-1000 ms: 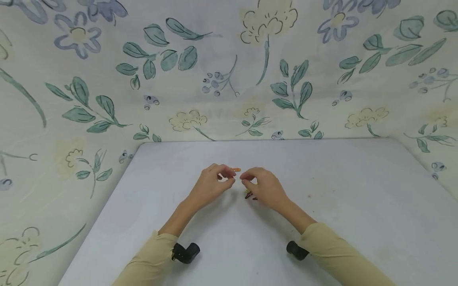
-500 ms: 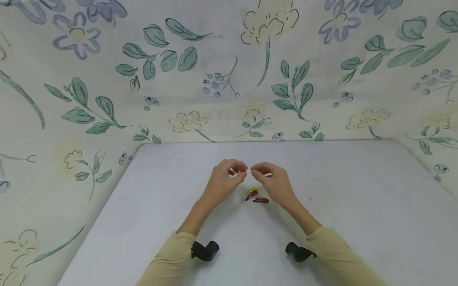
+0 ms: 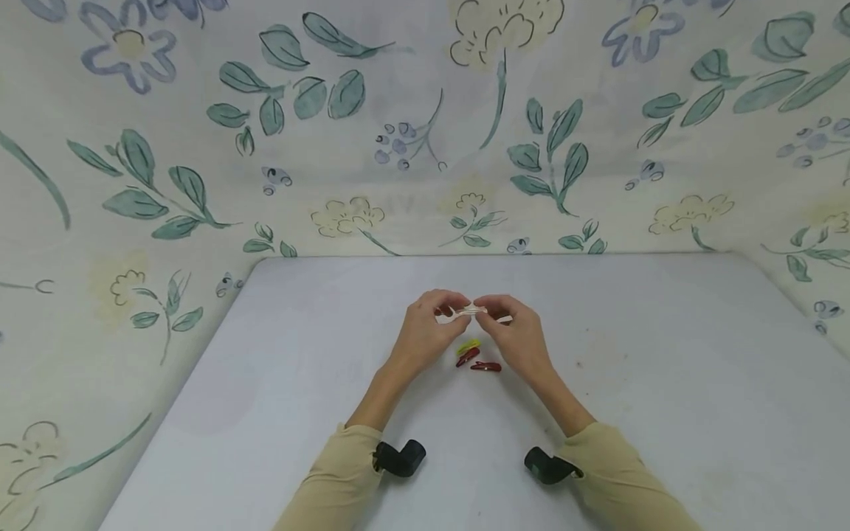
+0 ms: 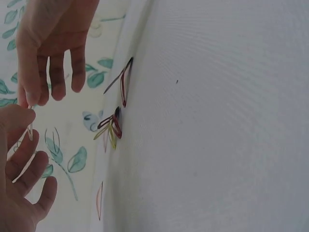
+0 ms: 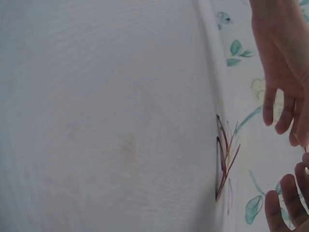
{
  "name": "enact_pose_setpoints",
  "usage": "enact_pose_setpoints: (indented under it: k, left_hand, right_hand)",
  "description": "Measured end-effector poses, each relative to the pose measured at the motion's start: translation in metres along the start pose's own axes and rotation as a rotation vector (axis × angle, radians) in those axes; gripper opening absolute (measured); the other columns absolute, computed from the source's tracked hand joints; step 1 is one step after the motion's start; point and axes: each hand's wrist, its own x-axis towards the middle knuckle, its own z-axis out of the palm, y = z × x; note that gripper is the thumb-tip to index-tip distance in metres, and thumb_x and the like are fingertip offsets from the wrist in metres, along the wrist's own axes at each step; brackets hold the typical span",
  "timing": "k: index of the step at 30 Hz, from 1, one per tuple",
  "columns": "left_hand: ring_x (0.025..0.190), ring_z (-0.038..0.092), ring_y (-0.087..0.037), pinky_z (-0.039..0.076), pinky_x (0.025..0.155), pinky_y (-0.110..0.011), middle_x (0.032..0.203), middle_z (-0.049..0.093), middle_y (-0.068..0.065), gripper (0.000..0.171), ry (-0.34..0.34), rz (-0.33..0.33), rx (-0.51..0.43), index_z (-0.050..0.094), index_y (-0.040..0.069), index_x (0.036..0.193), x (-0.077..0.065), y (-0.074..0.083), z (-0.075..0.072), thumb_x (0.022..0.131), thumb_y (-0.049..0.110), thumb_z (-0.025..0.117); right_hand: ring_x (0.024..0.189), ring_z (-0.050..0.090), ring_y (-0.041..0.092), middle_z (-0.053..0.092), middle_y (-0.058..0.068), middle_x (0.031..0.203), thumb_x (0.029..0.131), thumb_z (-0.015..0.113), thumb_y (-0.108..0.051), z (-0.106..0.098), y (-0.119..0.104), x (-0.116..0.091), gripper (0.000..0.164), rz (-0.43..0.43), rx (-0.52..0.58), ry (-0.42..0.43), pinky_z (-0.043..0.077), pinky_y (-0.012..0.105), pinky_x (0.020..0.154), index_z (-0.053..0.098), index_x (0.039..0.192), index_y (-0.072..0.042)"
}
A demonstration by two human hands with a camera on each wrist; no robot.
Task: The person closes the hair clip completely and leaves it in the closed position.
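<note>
Between the fingertips of both hands is a small pale snap hair clip [image 3: 471, 310], lifted above the table. My left hand [image 3: 425, 332] pinches its left end with thumb and finger. At the other end, my right hand [image 3: 518, 332] pinches it likewise. Below the hands on the table lie a yellow hair clip [image 3: 468, 345], a dark red hair clip [image 3: 468, 358] touching or close to it, and another red hair clip [image 3: 486, 366] slightly apart. The left wrist view also has a thin pinkish-orange clip [image 4: 99, 200] on the table; the hands hide it in the head view.
The white table [image 3: 664, 383] extends widely to both sides and in front. A floral-patterned cloth [image 3: 412, 192] rises behind its far edge. Black wrist cameras sit on the left sleeve [image 3: 325, 487] and right sleeve [image 3: 624, 479].
Both hands have shifted right and away from the body, and their fingertips have met at the pale clip. The red and yellow clips are now uncovered; the orange one is hidden in the head view.
</note>
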Motion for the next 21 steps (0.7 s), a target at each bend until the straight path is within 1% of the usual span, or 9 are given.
enact_pose_setpoints:
  k: [5, 10, 13, 16, 21]
  left_hand:
    - [0.097, 0.058, -0.025, 0.050, 0.086, -0.037, 0.098, 0.067, -0.003, 0.017, -0.016, -0.012, 0.057, 0.071, 0.009, 0.103, 0.0017, -0.0021, -0.0003, 0.089, 0.017, 0.073]
    - [0.098, 0.057, -0.026, 0.049, 0.086, -0.037, 0.098, 0.066, -0.003, 0.015, 0.002, -0.017, 0.041, 0.071, 0.009, 0.100, 0.0027, 0.0002, -0.0018, 0.088, 0.017, 0.074]
    - [0.096, 0.056, -0.026, 0.048, 0.083, -0.037, 0.097, 0.066, -0.004, 0.014, 0.035, -0.005, 0.023, 0.071, 0.009, 0.098, 0.0028, 0.0010, -0.0011, 0.086, 0.015, 0.075]
    - [0.095, 0.054, -0.025, 0.049, 0.082, -0.042, 0.096, 0.065, -0.006, 0.013, 0.072, 0.017, -0.002, 0.071, 0.009, 0.097, 0.0031, 0.0025, 0.0009, 0.085, 0.013, 0.076]
    - [0.094, 0.055, -0.023, 0.052, 0.083, -0.048, 0.093, 0.065, -0.007, 0.013, 0.160, 0.037, -0.060, 0.071, 0.007, 0.095, 0.0016, 0.0042, 0.0068, 0.083, 0.008, 0.077]
  right_hand:
    - [0.090, 0.063, 0.021, 0.069, 0.009, 0.099, 0.093, 0.066, -0.010, -0.0003, 0.0000, -0.0021, 0.016, -0.060, -0.032, 0.013, 0.054, 0.030, 0.077, 0.071, 0.108, -0.005]
    - [0.087, 0.064, 0.022, 0.068, 0.009, 0.096, 0.092, 0.068, -0.008, -0.0011, -0.0017, -0.0019, 0.014, -0.099, -0.040, 0.035, 0.055, 0.031, 0.076, 0.070, 0.105, -0.003]
    - [0.086, 0.064, 0.022, 0.069, 0.010, 0.095, 0.090, 0.070, -0.008, -0.0014, -0.0018, -0.0020, 0.013, -0.094, -0.032, 0.056, 0.055, 0.030, 0.077, 0.070, 0.102, -0.003]
    - [0.086, 0.064, 0.021, 0.070, 0.010, 0.094, 0.090, 0.071, -0.008, -0.0021, -0.0029, -0.0024, 0.012, -0.083, -0.012, 0.083, 0.055, 0.031, 0.078, 0.070, 0.100, -0.002]
    - [0.088, 0.064, 0.020, 0.070, 0.010, 0.094, 0.090, 0.071, -0.010, -0.0012, -0.0037, -0.0028, 0.012, -0.063, 0.003, 0.101, 0.054, 0.032, 0.081, 0.069, 0.099, -0.003]
